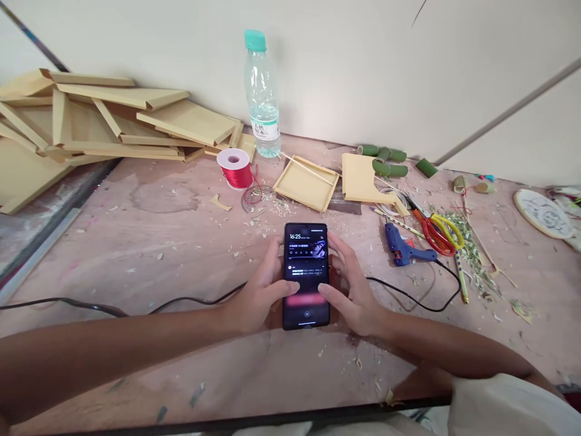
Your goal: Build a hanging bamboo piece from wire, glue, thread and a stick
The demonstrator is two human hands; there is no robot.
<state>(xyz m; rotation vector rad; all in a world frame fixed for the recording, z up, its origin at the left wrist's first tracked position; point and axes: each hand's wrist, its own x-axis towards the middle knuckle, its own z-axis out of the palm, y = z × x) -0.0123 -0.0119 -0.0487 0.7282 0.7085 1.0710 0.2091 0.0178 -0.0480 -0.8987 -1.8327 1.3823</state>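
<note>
A black smartphone (307,303) is held upright between both hands above the table's middle, its lit screen reading 16:25 over a music player and a notification. My left hand (263,290) grips its left edge, the thumb resting over the screen. From the other side my right hand (354,290) holds the right edge, with its thumb also over the glass. The fingers behind the phone are partly hidden. Beyond it lies a shallow tan cardboard tray (306,184) with a thin stick across it.
Folded cardboard trays (149,118) pile up at the back left. A water bottle (263,103) and a red thread spool (236,172) stand nearby. To the right lie a blue glue gun (403,245), scissors (438,233), green bamboo pieces (390,166) and an embroidery hoop (543,213). A black cord (190,298) crosses the table.
</note>
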